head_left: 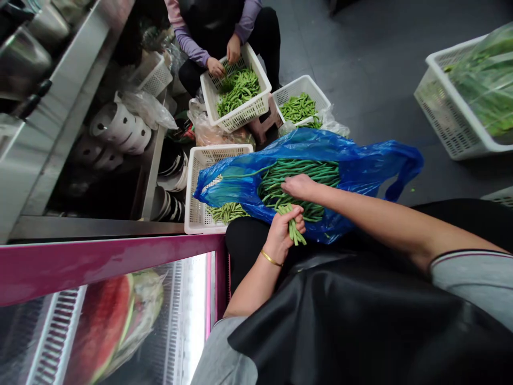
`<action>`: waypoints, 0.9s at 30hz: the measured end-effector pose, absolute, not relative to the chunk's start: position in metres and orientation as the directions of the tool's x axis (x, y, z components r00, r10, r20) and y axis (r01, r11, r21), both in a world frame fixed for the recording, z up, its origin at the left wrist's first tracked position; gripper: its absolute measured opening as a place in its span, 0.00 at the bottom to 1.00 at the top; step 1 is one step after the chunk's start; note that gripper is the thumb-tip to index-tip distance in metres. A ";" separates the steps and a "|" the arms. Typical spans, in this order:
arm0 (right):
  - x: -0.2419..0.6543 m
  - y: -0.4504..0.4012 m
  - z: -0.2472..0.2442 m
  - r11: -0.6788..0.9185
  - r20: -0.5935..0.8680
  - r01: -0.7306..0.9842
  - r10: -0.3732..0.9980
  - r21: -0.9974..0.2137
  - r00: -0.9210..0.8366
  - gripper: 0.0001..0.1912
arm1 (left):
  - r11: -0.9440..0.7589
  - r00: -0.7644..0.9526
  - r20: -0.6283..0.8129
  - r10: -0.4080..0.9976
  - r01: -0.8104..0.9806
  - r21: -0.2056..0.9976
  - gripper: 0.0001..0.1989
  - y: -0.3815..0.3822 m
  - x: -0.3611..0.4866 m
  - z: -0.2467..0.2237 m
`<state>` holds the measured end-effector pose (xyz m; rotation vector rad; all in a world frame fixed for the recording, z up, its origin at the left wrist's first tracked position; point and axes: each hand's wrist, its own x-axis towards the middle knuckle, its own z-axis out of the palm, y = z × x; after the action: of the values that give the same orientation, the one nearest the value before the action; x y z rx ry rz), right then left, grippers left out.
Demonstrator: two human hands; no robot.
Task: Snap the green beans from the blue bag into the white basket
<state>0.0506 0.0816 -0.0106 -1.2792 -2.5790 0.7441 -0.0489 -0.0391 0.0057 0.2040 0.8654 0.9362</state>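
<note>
My left hand (285, 227) is closed around a bunch of pale green bean pieces (295, 230), their ends sticking out above and below the fist. Just above it, my right hand (301, 187) reaches over a heap of long green beans (308, 172) with its fingers curled in. Whatever its fingertips hold is hidden. The heap lies in an opened blue plastic bag (360, 166) across my lap. One long bean stretches left over the bag. Under the bag's left end stands a white basket (192, 187) with short bean pieces (228, 212) inside.
Opposite, a person's hands (224, 58) work over a white basket (240, 118) of bean pieces. Another basket (306, 83) of pieces stands beside it. A crate (444, 115) of bagged greens is at right. On the left are a steel shelf (72, 101) and a pink-framed cooler (120, 262).
</note>
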 end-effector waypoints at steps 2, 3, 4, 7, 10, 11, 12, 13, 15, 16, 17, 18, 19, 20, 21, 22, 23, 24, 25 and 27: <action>0.063 0.073 -0.014 0.542 0.007 0.642 0.768 -0.542 -0.641 0.12 | 0.583 0.218 -0.618 0.755 -0.655 0.481 0.11 -0.036 -0.051 0.001; 0.075 0.065 -0.014 0.553 0.046 0.623 0.767 -0.554 -0.640 0.13 | 0.579 0.185 -0.649 0.738 -0.668 0.468 0.11 -0.035 -0.051 -0.001; 0.089 0.056 -0.012 0.558 0.074 0.607 0.767 -0.565 -0.637 0.14 | 0.575 0.162 -0.671 0.724 -0.679 0.457 0.10 -0.034 -0.049 -0.003; 0.134 0.024 -0.011 0.548 0.122 0.563 0.775 -0.619 -0.620 0.15 | 0.534 0.099 -0.682 0.725 -0.707 0.464 0.09 -0.031 -0.041 -0.006; 0.163 0.001 -0.016 0.493 0.144 0.568 0.824 -0.659 -0.548 0.17 | 0.493 0.022 -0.687 0.727 -0.712 0.499 0.07 -0.031 -0.034 -0.005; 0.168 -0.004 -0.018 0.477 0.132 0.573 0.832 -0.666 -0.539 0.17 | 0.496 0.013 -0.694 0.720 -0.709 0.501 0.06 -0.031 -0.032 -0.004; 0.171 -0.007 -0.018 0.469 0.107 0.564 0.824 -0.680 -0.556 0.17 | 0.500 0.009 -0.703 0.712 -0.708 0.498 0.07 -0.031 -0.032 -0.004; 0.173 -0.011 -0.016 0.467 0.074 0.541 0.800 -0.700 -0.595 0.17 | 0.503 0.004 -0.710 0.704 -0.709 0.495 0.07 -0.032 -0.032 -0.004; 0.175 -0.018 -0.006 0.471 0.001 0.474 0.710 -0.744 -0.704 0.18 | 0.498 -0.017 -0.724 0.690 -0.714 0.492 0.06 -0.033 -0.034 -0.006; 0.178 -0.022 0.001 0.468 -0.039 0.444 0.653 -0.764 -0.756 0.18 | 0.492 -0.033 -0.729 0.684 -0.717 0.494 0.05 -0.033 -0.036 -0.007; 0.182 -0.026 0.008 0.455 -0.082 0.424 0.601 -0.783 -0.795 0.19 | 0.489 -0.046 -0.732 0.680 -0.716 0.499 0.05 -0.033 -0.037 -0.009; 0.187 -0.029 0.015 0.430 -0.126 0.416 0.558 -0.801 -0.820 0.20 | 0.491 -0.050 -0.732 0.679 -0.710 0.505 0.05 -0.033 -0.038 -0.010; 0.193 -0.031 0.021 0.396 -0.174 0.420 0.524 -0.817 -0.834 0.20 | 0.502 -0.044 -0.730 0.682 -0.697 0.512 0.06 -0.033 -0.039 -0.012; 0.199 -0.030 0.025 0.357 -0.225 0.434 0.498 -0.827 -0.838 0.20 | 0.520 -0.030 -0.727 0.686 -0.679 0.518 0.08 -0.033 -0.038 -0.013; 0.204 -0.028 0.027 0.319 -0.272 0.460 0.490 -0.828 -0.828 0.20 | 0.541 -0.007 -0.722 0.691 -0.658 0.524 0.09 -0.032 -0.037 -0.015; 0.208 -0.024 0.026 0.286 -0.307 0.494 0.508 -0.821 -0.805 0.19 | 0.562 0.020 -0.717 0.697 -0.637 0.527 0.11 -0.031 -0.036 -0.016; 0.208 -0.018 0.024 0.256 -0.327 0.529 0.552 -0.809 -0.767 0.19 | 0.577 0.043 -0.711 0.702 -0.620 0.531 0.12 -0.030 -0.034 -0.018; 0.205 -0.011 0.019 0.223 -0.332 0.561 0.614 -0.798 -0.716 0.20 | 0.585 0.056 -0.706 0.706 -0.609 0.536 0.13 -0.029 -0.032 -0.020; 0.199 -0.003 0.013 0.181 -0.327 0.586 0.684 -0.790 -0.652 0.21 | 0.588 0.060 -0.703 0.709 -0.601 0.541 0.13 -0.028 -0.031 -0.022; 0.178 0.011 0.000 0.071 -0.325 0.609 0.793 -0.790 -0.515 0.24 | 0.594 0.055 -0.703 0.709 -0.584 0.553 0.14 -0.028 -0.028 -0.026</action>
<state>0.1779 0.0108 -0.0004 -1.4316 -2.1503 1.4243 -0.0280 -0.0277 -0.0261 0.1316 1.1533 0.9863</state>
